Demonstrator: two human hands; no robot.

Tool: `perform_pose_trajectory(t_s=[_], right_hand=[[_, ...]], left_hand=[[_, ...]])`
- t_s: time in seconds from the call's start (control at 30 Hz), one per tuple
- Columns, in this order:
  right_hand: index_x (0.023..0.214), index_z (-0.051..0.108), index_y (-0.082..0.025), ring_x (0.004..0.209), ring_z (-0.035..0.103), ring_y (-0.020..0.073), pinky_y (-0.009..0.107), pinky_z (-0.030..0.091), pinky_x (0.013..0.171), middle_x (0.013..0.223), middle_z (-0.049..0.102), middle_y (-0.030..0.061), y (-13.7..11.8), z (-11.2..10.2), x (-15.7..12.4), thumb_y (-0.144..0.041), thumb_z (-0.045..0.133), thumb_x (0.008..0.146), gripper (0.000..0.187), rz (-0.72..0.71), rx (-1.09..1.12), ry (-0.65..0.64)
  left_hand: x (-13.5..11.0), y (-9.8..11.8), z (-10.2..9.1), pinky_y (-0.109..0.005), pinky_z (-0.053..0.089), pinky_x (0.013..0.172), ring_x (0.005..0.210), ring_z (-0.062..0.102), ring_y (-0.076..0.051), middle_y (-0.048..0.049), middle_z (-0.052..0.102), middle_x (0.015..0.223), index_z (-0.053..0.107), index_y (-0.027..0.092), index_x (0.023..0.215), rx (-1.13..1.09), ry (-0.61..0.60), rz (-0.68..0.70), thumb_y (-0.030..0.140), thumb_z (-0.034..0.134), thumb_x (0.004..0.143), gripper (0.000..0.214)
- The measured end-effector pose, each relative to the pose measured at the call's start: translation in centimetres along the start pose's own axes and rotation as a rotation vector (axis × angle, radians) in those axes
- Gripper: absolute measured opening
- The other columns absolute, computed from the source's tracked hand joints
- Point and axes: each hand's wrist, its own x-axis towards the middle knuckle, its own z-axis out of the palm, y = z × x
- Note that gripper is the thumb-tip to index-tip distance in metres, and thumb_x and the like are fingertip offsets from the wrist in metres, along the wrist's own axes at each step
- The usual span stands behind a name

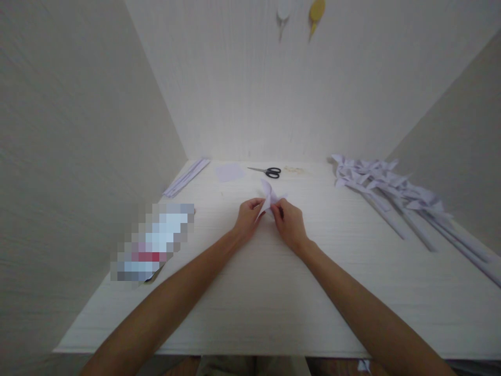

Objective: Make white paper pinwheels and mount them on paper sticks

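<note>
Above the middle of the table, a white paper pinwheel (267,197) with curved blades is held between both hands. My left hand (249,216) pinches its left side, with thumb and fingers closed on the paper. On the other side, my right hand (289,220) grips the pinwheel near its centre, fingertips pressed together. What lies under the right fingertips is hidden. Behind the hands lie black-handled scissors (270,172), blades to the left, and a pale square paper sheet (229,172).
Finished-looking paper pinwheels (376,175) on sticks are piled at the right. Rolled or folded paper strips (187,177) lie back left. A pixelated object (160,243) rests at the left edge. Small beige bits (293,170) sit beside the scissors. Walls enclose the white table (250,308).
</note>
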Motion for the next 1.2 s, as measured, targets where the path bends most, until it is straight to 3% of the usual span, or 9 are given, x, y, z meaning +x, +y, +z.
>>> perform_pose_trajectory(t_s=[0.9, 1.2], right_hand=[[0.063, 0.044, -0.019, 0.055, 0.045, 0.0144, 0.025, 0.031, 0.052, 0.057, 0.051, 0.0024, 0.12, 0.15, -0.1, -0.021, 0.035, 0.081, 0.02, -0.08, -0.077, 0.044], [0.065, 0.046, -0.019, 0.059, 0.044, 0.0143, 0.025, 0.033, 0.055, 0.062, 0.05, 0.0026, -0.02, -0.07, 0.08, -0.02, 0.036, 0.081, 0.02, -0.099, -0.026, 0.046]], left_hand=[[0.33, -0.38, -0.35, -0.021, 0.036, 0.057, 0.056, 0.047, -0.008, 0.0013, 0.056, 0.058, 0.06, 0.012, 0.061, 0.085, -0.005, 0.014, 0.022, 0.06, 0.056, 0.011], [0.73, -0.42, -0.12, -0.021, 0.035, 0.057, 0.053, 0.046, -0.006, 0.0036, 0.053, 0.056, 0.055, 0.013, 0.061, -0.055, 0.019, -0.024, 0.02, 0.06, 0.056, 0.01]])
